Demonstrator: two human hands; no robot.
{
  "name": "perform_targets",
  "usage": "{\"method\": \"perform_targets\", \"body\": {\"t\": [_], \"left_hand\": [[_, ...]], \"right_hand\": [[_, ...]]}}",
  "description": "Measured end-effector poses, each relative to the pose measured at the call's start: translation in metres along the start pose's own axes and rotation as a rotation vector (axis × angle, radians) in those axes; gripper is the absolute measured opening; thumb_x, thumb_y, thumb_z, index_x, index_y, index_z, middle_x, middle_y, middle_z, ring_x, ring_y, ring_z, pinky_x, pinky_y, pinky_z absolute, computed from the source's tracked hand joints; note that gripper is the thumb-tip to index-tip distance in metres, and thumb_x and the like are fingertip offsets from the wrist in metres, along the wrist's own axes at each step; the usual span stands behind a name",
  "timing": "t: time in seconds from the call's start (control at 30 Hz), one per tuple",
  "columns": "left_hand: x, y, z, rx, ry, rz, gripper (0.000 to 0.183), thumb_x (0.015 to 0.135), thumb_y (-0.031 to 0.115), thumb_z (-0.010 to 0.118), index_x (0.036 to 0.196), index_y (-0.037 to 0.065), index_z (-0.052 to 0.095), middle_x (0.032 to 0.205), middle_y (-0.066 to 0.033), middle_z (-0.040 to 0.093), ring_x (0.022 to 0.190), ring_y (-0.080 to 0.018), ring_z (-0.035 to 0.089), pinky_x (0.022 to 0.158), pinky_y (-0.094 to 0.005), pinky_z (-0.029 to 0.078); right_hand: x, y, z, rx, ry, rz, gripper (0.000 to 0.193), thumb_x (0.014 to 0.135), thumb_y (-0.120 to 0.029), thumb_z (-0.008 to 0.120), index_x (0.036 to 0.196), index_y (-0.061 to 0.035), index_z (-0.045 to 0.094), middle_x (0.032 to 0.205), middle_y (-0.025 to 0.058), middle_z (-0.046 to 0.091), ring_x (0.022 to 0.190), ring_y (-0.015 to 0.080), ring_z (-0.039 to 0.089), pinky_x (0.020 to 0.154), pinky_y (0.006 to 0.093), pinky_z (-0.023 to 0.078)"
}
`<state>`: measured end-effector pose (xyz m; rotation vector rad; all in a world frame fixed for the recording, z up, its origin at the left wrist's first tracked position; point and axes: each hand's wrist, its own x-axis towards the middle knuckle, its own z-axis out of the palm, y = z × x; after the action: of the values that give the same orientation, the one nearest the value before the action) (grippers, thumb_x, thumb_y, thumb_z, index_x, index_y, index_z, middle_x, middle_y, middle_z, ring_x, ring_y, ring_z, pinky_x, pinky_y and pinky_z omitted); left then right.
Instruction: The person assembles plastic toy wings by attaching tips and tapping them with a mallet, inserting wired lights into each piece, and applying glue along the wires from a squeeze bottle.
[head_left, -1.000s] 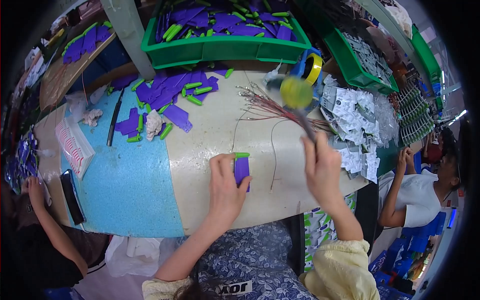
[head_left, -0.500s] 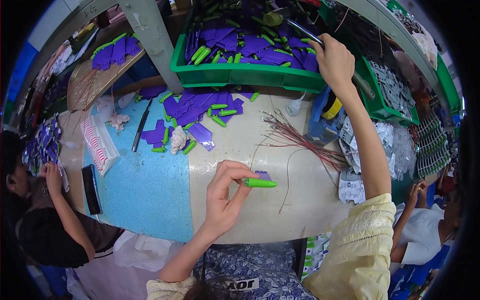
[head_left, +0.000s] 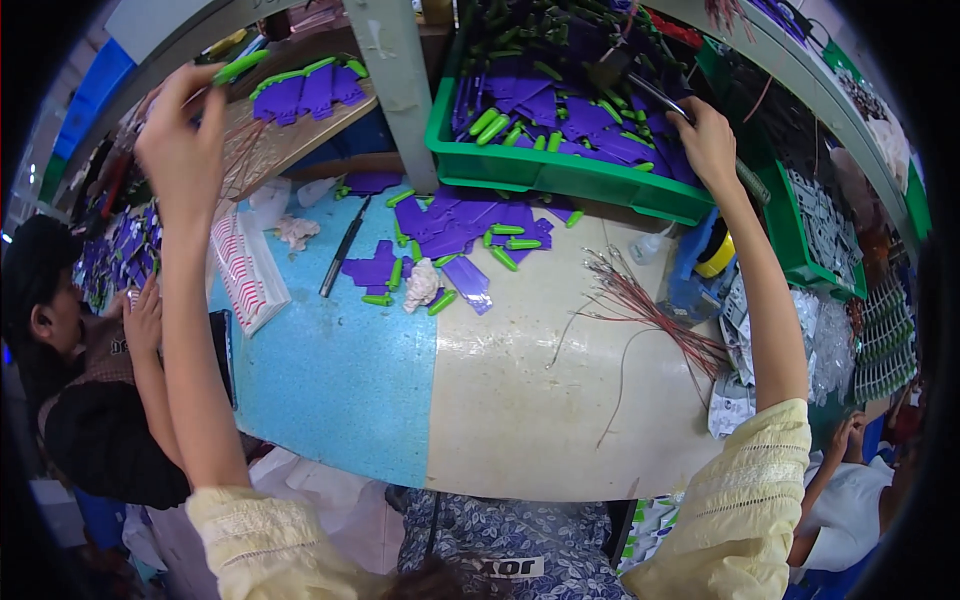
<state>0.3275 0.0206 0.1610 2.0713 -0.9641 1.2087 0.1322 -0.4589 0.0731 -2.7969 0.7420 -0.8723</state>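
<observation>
The left hand (head_left: 185,135) is raised at the upper left, its fingertips pinching one end of a green piece (head_left: 240,67) beside the wooden shelf (head_left: 290,158). The piece is bright lime green, slim and elongated, with a smooth, rounded far end. It sits just above a row of purple plates (head_left: 305,95) edged with similar green strips on that shelf. The right hand (head_left: 710,148) grips the metal shaft of a hammer (head_left: 655,93) above the green bin (head_left: 570,185), which is heaped with purple and green parts. The hammer's shaft is shiny and straight, its head dark and blocky.

The fingers and blur of the left hand cover the near end of the green piece, so I cannot tell whether a purple plate is joined to it. The hammer's head is dim against the shadowed heap and its outline is hard to make out. A ridged grey cylinder (head_left: 755,183) shows beside the right wrist, partly hidden by the arm; whether it is the hammer's lower end is unclear. The bin's far side runs into shadow at the top. On the desk (head_left: 540,400), purple plates overlap in a loose pile (head_left: 465,222), hiding many of their outlines.
</observation>
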Motion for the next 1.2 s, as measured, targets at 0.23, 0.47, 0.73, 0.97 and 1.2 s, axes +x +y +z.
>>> {"method": "perform_targets", "body": {"t": [0.23, 0.47, 0.73, 0.97, 1.2], "left_hand": [[-0.020, -0.079, 0.019, -0.045, -0.466, 0.086, 0.024, 0.090, 0.001, 0.057, 0.112, 0.003, 0.068, 0.111, -0.0155, 0.071, 0.096, -0.0262, 0.069, 0.086, -0.0354, 0.052], [-0.150, 0.125, 0.001, -0.406, -0.372, -0.201, 0.029, 0.076, -0.006, 0.066, 0.102, 0.007, 0.071, 0.106, -0.0114, 0.065, 0.095, -0.0306, 0.061, 0.082, -0.0378, 0.052], [-0.175, 0.079, 0.029, -0.145, -0.319, -0.266, 0.028, 0.080, 0.008, 0.075, 0.107, 0.004, 0.069, 0.115, -0.0157, 0.060, 0.105, -0.0335, 0.055, 0.091, -0.0443, 0.046], [-0.211, 0.155, 0.006, -1.407, -0.502, -1.038, 0.033, 0.108, 0.023, 0.041, 0.134, 0.004, 0.035, 0.107, -0.0172, 0.067, 0.096, -0.0159, 0.064, 0.079, -0.0274, 0.052], [-0.208, 0.164, -0.011, -1.080, -0.431, -0.925, 0.035, 0.106, 0.021, 0.044, 0.135, 0.005, 0.034, 0.086, -0.0134, 0.067, 0.078, -0.0176, 0.068, 0.071, -0.0296, 0.053]], "right_hand": [[-0.124, -0.138, -0.014, 0.504, 0.169, -0.450, 0.012, 0.078, 0.003, 0.069, 0.086, -0.0013, 0.061, 0.084, 0.0128, 0.062, 0.075, 0.0301, 0.061, 0.065, 0.0377, 0.050], [-0.225, -0.206, 0.075, 0.434, -0.122, -0.165, 0.032, 0.082, -0.005, 0.071, 0.109, 0.0081, 0.059, 0.093, 0.0223, 0.061, 0.091, 0.0410, 0.059, 0.079, 0.0467, 0.049], [-0.235, -0.199, 0.026, 0.482, -0.206, -0.104, 0.017, 0.084, 0.004, 0.063, 0.101, 0.0079, 0.064, 0.092, 0.0195, 0.059, 0.084, 0.0369, 0.060, 0.071, 0.0456, 0.050], [-0.241, -0.247, -0.014, 0.448, -0.138, -0.578, 0.050, 0.068, -0.006, 0.077, 0.116, 0.0003, 0.066, 0.096, 0.0075, 0.058, 0.085, 0.0239, 0.055, 0.075, 0.0352, 0.043], [-0.209, -0.225, -0.011, 0.601, -0.257, -0.681, 0.058, 0.071, -0.011, 0.079, 0.124, 0.0000, 0.061, 0.106, 0.0124, 0.060, 0.090, 0.0312, 0.060, 0.074, 0.0425, 0.051]]}}
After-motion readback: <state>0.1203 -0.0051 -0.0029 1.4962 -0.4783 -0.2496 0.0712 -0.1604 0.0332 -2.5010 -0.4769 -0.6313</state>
